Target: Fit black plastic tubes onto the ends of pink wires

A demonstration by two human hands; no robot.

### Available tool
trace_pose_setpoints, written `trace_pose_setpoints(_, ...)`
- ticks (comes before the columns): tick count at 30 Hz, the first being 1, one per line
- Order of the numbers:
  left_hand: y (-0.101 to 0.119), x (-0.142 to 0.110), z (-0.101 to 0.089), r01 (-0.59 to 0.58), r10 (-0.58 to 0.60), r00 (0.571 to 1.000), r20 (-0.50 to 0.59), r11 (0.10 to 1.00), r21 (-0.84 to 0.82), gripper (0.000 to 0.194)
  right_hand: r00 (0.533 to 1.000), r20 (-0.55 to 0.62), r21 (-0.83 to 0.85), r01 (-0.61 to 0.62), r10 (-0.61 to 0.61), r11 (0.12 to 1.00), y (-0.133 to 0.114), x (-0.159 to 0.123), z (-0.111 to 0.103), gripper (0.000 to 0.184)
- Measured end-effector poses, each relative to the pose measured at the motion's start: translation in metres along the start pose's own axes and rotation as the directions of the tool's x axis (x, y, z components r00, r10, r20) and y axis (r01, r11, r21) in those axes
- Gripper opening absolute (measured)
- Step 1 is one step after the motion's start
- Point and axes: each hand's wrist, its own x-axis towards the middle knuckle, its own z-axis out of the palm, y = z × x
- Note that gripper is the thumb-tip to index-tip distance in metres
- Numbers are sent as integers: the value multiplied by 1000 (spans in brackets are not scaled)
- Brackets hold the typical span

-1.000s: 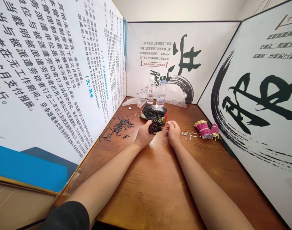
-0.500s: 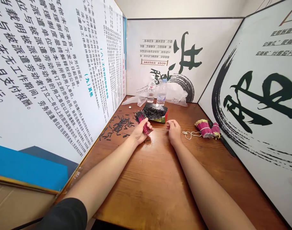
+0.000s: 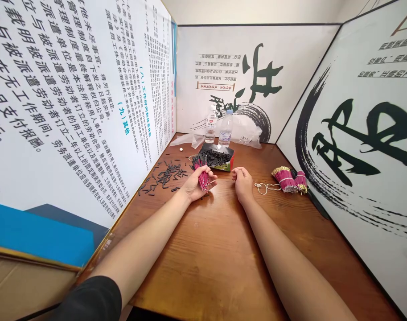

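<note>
My left hand (image 3: 194,183) is wrapped round a bundle of short magenta wires (image 3: 203,179) whose far ends carry black sleeves. The bundle stands tilted up out of the fist, its near ends poking out below the fingers. A short way right of it, my right hand (image 3: 243,183) rests over the table with its fingertips pressed together; anything in that pinch is too small or hidden to tell. Just behind the hands is an open box (image 3: 230,166) full of small black sleeves. More black sleeves (image 3: 168,174) lie scattered to the left of my left hand.
Two tied bundles of magenta wires (image 3: 285,179) with gold ends lie at the right, beside a white loop of cord (image 3: 262,189). Two water bottles (image 3: 225,129) and clear plastic bags (image 3: 248,135) are behind the box. Printed panels (image 3: 323,129) wall the wooden table (image 3: 219,249) in.
My left hand has shifted and turned slightly, bringing the wire bundle a little to the right, and its fingers have loosened somewhat. My right hand has stayed in nearly the same place.
</note>
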Motion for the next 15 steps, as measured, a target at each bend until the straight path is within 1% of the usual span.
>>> trace_pose_setpoints(6,0,-4,2,62,-67,992,108,997,44,22,1000,6,10,0,0,1000,0,0,0,14)
trace_pose_setpoints(11,-2,-5,1,85,-97,978,186,994,69,25,1000,5,0,3,-3,1000,-1,0,1,15)
trace_pose_setpoints(15,-2,-6,2,124,-139,973,186,988,90,26,1000,1,-23,12,-12,1000,-2,-1,1,16)
